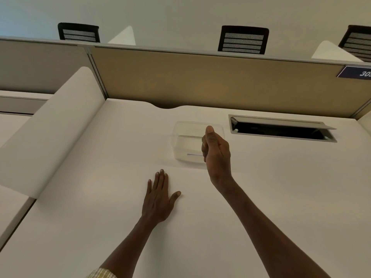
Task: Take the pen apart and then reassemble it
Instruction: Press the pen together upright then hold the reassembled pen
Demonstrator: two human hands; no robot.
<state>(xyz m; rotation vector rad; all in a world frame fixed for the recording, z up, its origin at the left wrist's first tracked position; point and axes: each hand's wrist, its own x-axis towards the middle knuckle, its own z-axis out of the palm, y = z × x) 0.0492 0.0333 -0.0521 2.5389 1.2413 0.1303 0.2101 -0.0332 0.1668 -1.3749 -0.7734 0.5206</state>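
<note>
A clear plastic container (pixel 181 135) stands on the white desk (pixel 100 197), a little beyond the middle. Inside it lies a thin grey pen (pixel 194 154), flat on the bottom. My right hand (pixel 216 151) hovers at the container's right side with the fingers curled in and the thumb pointing up. The pen's right end runs up to those fingertips; whether they grip it is hidden. My left hand (pixel 159 197) rests flat on the desk in front of the container, palm down, fingers spread, holding nothing.
An open cable hatch (pixel 281 130) is sunk into the desk at the back right. A beige partition (pixel 200 81) closes the far edge, with a white divider (pixel 50 127) along the left. Black chair backs (pixel 243 40) show beyond the partition.
</note>
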